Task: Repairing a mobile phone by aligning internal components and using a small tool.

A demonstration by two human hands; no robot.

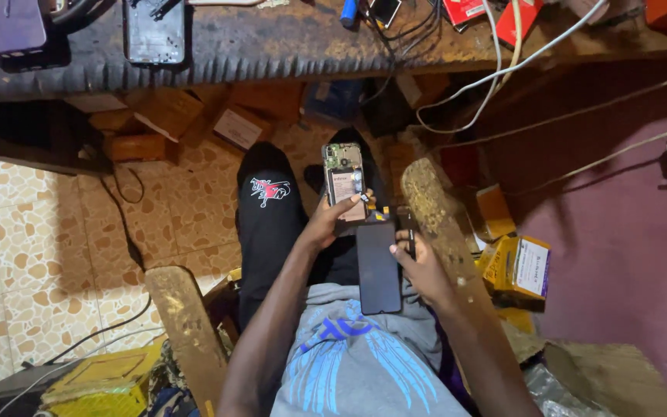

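Left hand (332, 220): fingers curled closed around the lower end of an opened phone (345, 179); thumb tip pressed on the phone's exposed inner face near its lower edge. Back cover absent from this phone: green circuit board visible at the upper end, flat battery panel below it. Long axis running from 6 o'clock to 12 o'clock, tipped very slightly; board end pointing to 12 o'clock, away from the body. Position: centre of the view, above the lap, between the two knees in black trousers (270, 216).

Right hand (420, 266): fingers partly closed, gripping the right edge of a black panel (379, 266), thumb on the near face. Panel flat, glossy, rectangular; whether a screen or a back cover cannot be told. Long axis also 6 to 12 o'clock, lower end resting against the grey shirt (364, 363), upper end touching the left hand just below the opened phone. Located at 5 o'clock from the opened phone, just beside it.

Surroundings: wooden desk (287, 46) across the top at 12 o'clock, carrying a dark phone (154, 32) lying face up and white cables (496, 69). Cardboard boxes (167, 116) under the desk at 10 o'clock. Yellow box (519, 266) at 3 o'clock from the right hand, well apart. Worn wooden armrests (187, 324) at either side of the seated body. Patterned tiled floor (32, 247) at 9 o'clock.
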